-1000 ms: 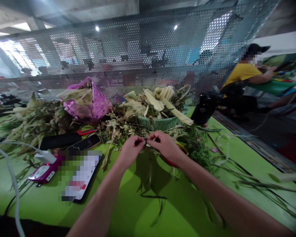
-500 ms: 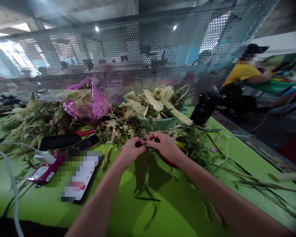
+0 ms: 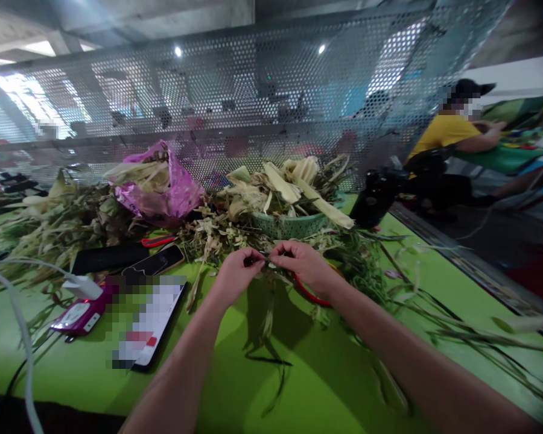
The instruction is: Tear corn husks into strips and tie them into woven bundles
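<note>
My left hand [image 3: 238,274] and my right hand [image 3: 305,265] meet fingertip to fingertip over the green tabletop. Each pinches thumb against forefinger on a thin plant strip [image 3: 272,264], of which only a small bit shows between them. Below the fingers, pale and dark plant strands [image 3: 268,325] trail toward me; whether they join the pinched strip I cannot tell. Under my right wrist shows part of a red loop [image 3: 311,294], mostly hidden. Beyond the hands lie dried plant scraps [image 3: 224,235].
A green basket [image 3: 289,227] of dried husks stands behind, beside a pink plastic bag [image 3: 176,190]. At left lie phones [image 3: 167,319], a purple charging device [image 3: 79,316] and red-handled scissors [image 3: 158,241]. A black bottle [image 3: 375,196] stands right; a person in yellow [image 3: 443,132] sits beyond.
Both hands have shifted slightly, the left a little up and to the left. More of the red loop shows under my right wrist. Both pinches stay closed.
</note>
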`<control>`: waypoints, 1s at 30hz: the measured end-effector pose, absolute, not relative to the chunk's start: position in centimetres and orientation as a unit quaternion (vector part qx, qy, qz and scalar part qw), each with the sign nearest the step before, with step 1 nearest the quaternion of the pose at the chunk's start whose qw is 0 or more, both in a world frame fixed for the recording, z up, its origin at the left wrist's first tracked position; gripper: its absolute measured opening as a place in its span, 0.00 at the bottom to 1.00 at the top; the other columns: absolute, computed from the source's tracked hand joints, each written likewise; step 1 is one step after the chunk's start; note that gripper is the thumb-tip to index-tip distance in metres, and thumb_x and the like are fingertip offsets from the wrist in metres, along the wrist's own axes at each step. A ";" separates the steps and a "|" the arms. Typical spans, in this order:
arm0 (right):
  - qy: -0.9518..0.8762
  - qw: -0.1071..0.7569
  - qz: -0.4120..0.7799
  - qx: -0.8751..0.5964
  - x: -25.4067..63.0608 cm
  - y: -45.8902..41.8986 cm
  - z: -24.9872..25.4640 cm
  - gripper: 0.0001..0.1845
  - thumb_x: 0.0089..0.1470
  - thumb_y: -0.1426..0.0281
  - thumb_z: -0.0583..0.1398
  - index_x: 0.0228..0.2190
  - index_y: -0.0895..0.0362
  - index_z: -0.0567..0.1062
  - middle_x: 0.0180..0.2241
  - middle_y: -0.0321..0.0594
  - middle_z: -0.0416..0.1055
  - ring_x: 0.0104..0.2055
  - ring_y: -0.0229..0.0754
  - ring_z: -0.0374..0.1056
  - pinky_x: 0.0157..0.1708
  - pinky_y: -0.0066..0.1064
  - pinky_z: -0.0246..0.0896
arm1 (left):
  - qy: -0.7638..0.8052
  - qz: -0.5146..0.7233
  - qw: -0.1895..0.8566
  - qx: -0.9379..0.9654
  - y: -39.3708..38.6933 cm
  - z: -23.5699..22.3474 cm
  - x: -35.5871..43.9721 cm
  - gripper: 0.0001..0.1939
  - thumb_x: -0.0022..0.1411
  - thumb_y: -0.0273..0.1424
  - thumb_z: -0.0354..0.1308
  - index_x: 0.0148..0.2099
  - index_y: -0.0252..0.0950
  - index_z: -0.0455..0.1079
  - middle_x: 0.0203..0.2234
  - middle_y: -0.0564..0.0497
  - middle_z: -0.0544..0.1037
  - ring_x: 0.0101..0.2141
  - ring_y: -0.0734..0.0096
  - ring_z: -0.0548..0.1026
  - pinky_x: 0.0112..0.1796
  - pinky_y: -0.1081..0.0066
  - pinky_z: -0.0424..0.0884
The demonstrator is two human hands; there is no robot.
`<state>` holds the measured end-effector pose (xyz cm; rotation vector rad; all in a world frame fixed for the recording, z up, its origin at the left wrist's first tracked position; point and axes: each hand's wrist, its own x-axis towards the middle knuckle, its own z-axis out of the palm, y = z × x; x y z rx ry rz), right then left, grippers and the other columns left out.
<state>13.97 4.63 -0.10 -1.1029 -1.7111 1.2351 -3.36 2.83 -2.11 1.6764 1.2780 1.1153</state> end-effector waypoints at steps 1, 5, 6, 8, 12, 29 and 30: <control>-0.662 0.372 0.490 -0.429 13.9 4.6 -0.1 0.06 0.46 0.68 0.61 0.25 0.58 0.72 0.23 0.33 0.65 0.25 0.34 0.57 0.27 0.28 0.50 | 0.500 0.435 0.367 0.653 2.8 -2.1 -3.3 0.07 0.55 0.29 0.57 0.35 0.33 0.73 0.27 0.50 0.75 0.29 0.71 0.70 0.34 0.72 0.64; -0.644 0.369 0.516 -0.427 13.9 4.6 -0.1 0.08 0.45 0.66 0.62 0.25 0.59 0.72 0.21 0.31 0.63 0.22 0.32 0.53 0.23 0.27 0.47 | 0.496 0.436 0.384 0.645 2.7 -2.0 -3.2 0.08 0.54 0.28 0.57 0.37 0.32 0.73 0.29 0.50 0.76 0.31 0.70 0.70 0.35 0.72 0.64; -0.642 0.369 0.520 -0.427 13.9 4.6 -0.1 0.08 0.45 0.66 0.62 0.25 0.58 0.72 0.21 0.31 0.62 0.22 0.32 0.53 0.23 0.27 0.46 | 0.493 0.437 0.392 0.642 2.7 -2.0 -3.2 0.08 0.54 0.28 0.57 0.37 0.32 0.73 0.29 0.49 0.76 0.31 0.70 0.71 0.35 0.71 0.65; -0.641 0.369 0.522 -0.425 13.9 4.6 -0.1 0.09 0.45 0.65 0.62 0.25 0.59 0.71 0.21 0.31 0.62 0.22 0.32 0.52 0.23 0.27 0.46 | 0.488 0.437 0.413 0.633 2.7 -2.0 -3.1 0.08 0.54 0.29 0.57 0.38 0.32 0.73 0.30 0.50 0.75 0.32 0.70 0.70 0.36 0.71 0.64; -0.637 0.365 0.526 -0.429 13.9 4.6 -0.1 0.09 0.45 0.64 0.62 0.26 0.58 0.71 0.21 0.30 0.62 0.21 0.32 0.52 0.22 0.27 0.45 | 0.478 0.440 0.469 0.599 2.6 -2.0 -3.1 0.08 0.54 0.30 0.58 0.36 0.33 0.71 0.28 0.52 0.73 0.30 0.73 0.68 0.35 0.72 0.62; -0.641 0.370 0.515 -0.433 13.8 4.6 -0.1 0.09 0.44 0.65 0.61 0.25 0.58 0.72 0.20 0.31 0.63 0.21 0.32 0.53 0.23 0.27 0.47 | 0.451 0.465 0.466 0.602 2.7 -2.1 -2.7 0.07 0.49 0.29 0.61 0.31 0.34 0.67 0.25 0.54 0.69 0.27 0.75 0.65 0.32 0.73 0.62; -0.642 0.372 0.514 -0.431 13.8 4.6 -0.1 0.08 0.44 0.65 0.61 0.25 0.58 0.72 0.21 0.31 0.63 0.22 0.32 0.54 0.23 0.27 0.47 | 0.452 0.466 0.456 0.608 2.7 -2.2 -2.7 0.07 0.50 0.31 0.61 0.31 0.34 0.66 0.25 0.54 0.69 0.27 0.74 0.65 0.31 0.73 0.61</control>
